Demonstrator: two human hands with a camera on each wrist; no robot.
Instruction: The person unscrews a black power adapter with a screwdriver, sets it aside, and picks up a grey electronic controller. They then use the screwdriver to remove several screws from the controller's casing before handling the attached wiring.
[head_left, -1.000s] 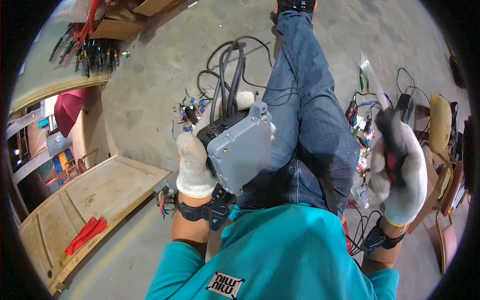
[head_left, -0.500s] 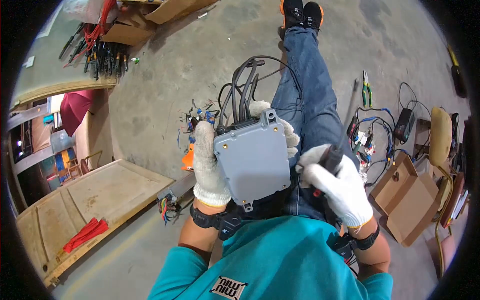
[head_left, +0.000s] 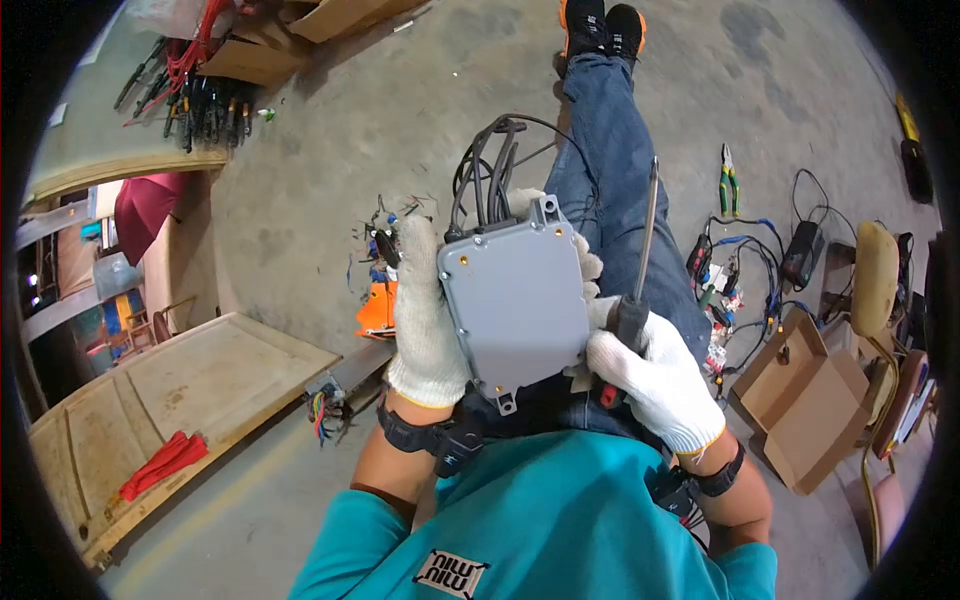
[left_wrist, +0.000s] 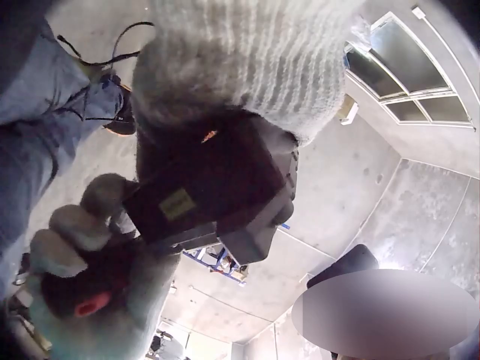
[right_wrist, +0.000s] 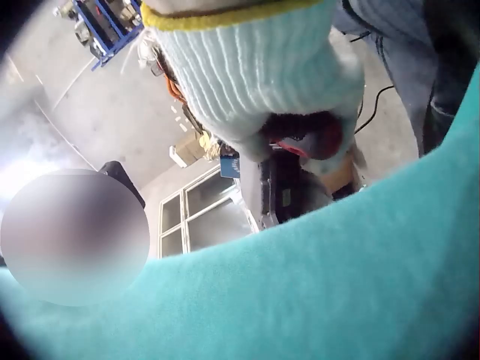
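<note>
A grey metal box [head_left: 515, 305] with black cables [head_left: 492, 180] at its far end lies over the lap in the head view. The gloved left hand [head_left: 425, 320] grips it, thumb along the left edge, other fingers partly hidden beneath and showing at the right edge. Close to the box's lower right side, the gloved right hand [head_left: 660, 375] holds a screwdriver [head_left: 630, 318] by its black and red handle, shaft pointing away from the body. In the left wrist view the box's dark side [left_wrist: 202, 187] faces the camera, and the right hand [left_wrist: 97, 285] is beside it.
Green-handled pliers [head_left: 729, 185], wires, a black adapter [head_left: 803, 252] and an open cardboard box [head_left: 810, 400] lie on the floor at the right. Left are a wooden panel [head_left: 190, 410] with red cloth [head_left: 165, 465], wire scraps and an orange piece [head_left: 376, 308].
The right hand has come in from the far right with the screwdriver to the box's side. The box has turned more face-up and shifted right in the left hand.
</note>
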